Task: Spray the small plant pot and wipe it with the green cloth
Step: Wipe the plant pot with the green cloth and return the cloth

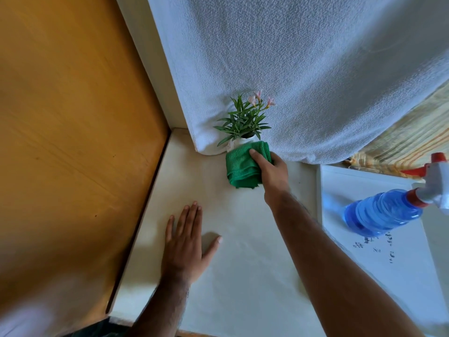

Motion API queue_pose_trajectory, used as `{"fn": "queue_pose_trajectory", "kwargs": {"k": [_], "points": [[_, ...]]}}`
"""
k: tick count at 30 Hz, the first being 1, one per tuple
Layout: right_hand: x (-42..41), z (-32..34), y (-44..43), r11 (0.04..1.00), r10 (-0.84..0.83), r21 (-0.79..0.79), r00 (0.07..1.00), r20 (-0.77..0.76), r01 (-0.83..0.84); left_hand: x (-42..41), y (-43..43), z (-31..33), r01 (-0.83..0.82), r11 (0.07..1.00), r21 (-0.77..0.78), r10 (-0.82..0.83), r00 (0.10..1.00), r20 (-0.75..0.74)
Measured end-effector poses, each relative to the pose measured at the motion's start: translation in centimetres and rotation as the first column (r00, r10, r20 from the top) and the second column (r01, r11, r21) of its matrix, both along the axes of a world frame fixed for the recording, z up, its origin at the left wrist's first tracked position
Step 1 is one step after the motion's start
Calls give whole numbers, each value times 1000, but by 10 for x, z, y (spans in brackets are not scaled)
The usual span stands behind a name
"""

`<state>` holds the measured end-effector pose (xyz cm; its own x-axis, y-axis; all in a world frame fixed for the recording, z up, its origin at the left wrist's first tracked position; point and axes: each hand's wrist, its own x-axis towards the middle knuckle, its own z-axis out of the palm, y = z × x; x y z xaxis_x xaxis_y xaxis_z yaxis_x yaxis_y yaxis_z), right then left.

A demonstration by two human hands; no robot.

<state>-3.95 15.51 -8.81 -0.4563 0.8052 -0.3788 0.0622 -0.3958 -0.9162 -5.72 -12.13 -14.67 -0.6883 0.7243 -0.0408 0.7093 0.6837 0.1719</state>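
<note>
A small white plant pot with green leaves and pink flowers stands at the back of the pale tabletop, against a white textured cloth. My right hand presses the folded green cloth against the pot's front, hiding most of the pot. My left hand lies flat on the tabletop nearer to me, fingers spread, holding nothing. The blue spray bottle with a white and red trigger head lies on its side at the right.
A white textured cloth hangs behind the pot. An orange-brown wooden panel borders the table on the left. The spray bottle rests on a white board with small dark marks, beside a striped fabric at the far right.
</note>
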Motion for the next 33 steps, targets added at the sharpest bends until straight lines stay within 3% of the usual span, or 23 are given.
{"fn": "queue_pose_trajectory", "kwargs": {"k": [10, 21, 28, 33], "points": [[18, -4, -11, 999, 5, 32, 984, 178, -11, -2, -1, 0, -1, 1000, -18, 1, 1000, 6], [181, 67, -9, 987, 131, -85, 985, -109, -140, 0, -2, 6, -5, 1000, -16, 5, 1000, -6], [303, 50, 0, 976, 40, -217, 999, 26, -33, 4, -1, 6, -5, 1000, -3, 5, 1000, 2], [339, 27, 17, 966, -32, -250, 987, 157, 71, 5, 2, 3, 6, 1000, -9, -6, 1000, -27]]}}
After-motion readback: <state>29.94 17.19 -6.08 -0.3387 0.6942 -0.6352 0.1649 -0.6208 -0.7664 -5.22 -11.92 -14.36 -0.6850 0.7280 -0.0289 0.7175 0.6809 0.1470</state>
